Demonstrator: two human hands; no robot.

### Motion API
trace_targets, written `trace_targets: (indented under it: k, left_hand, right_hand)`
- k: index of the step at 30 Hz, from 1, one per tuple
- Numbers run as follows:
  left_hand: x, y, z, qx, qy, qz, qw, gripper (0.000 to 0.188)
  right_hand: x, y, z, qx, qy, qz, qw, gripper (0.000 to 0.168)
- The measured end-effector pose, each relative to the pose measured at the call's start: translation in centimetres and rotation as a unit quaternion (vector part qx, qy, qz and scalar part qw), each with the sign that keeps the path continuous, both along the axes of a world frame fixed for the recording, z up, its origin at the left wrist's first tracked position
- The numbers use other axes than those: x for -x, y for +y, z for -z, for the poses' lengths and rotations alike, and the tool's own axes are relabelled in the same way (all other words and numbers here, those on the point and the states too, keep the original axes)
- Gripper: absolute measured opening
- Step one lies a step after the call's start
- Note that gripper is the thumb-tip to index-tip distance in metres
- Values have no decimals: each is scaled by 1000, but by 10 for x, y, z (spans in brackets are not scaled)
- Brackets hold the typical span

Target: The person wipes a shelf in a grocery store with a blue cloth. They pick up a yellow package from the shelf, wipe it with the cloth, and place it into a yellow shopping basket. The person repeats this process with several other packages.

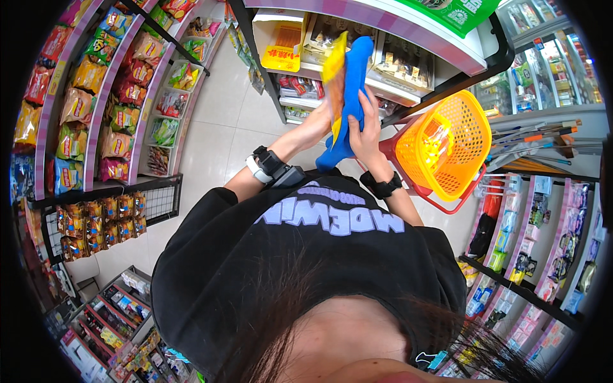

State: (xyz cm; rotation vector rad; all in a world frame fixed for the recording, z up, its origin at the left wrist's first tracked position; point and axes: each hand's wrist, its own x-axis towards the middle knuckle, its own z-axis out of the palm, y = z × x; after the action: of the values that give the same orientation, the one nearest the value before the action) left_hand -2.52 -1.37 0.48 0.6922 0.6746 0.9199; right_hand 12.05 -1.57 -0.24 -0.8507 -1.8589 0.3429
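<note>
A blue cloth (354,91) is folded lengthwise in my right hand (365,124), whose fingers and thumb press on its side. Against the cloth's left side stands a yellow and orange snack packet (337,86), slightly blurred. My left hand (327,115) is behind the packet, its fingers mostly hidden; it appears to hold the packet. Both are raised in front of a shelf with cardboard display boxes (407,88). The lower end of the cloth hangs near my black shirt.
A yellow plastic basket (467,143) holding yellow packets (436,143) sits on a red cart frame (445,208) at right. The shelf's white edge (383,24) arches above my hands. Snack racks (98,100) stand at left, goods shelves (522,230) at lower right.
</note>
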Motion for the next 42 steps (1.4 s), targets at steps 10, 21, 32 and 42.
trace_targets:
  k: [10,21,32,42]
  left_hand:
    - [7,1,-29,38,-132,27,990,50]
    - [28,21,-12,-163,206,-99,960,27]
    - [49,18,-17,-108,139,-103,979,35]
    - [28,1,-16,-21,-96,-108,989,51]
  right_hand:
    - [11,-4,13,-117,-72,-23,990,65]
    - [-31,13,29,25,-130,25,991,53]
    - [-18,2,-39,30,25,78,996,50]
    - [37,-7,-24,-65,-123,-72,988,63]
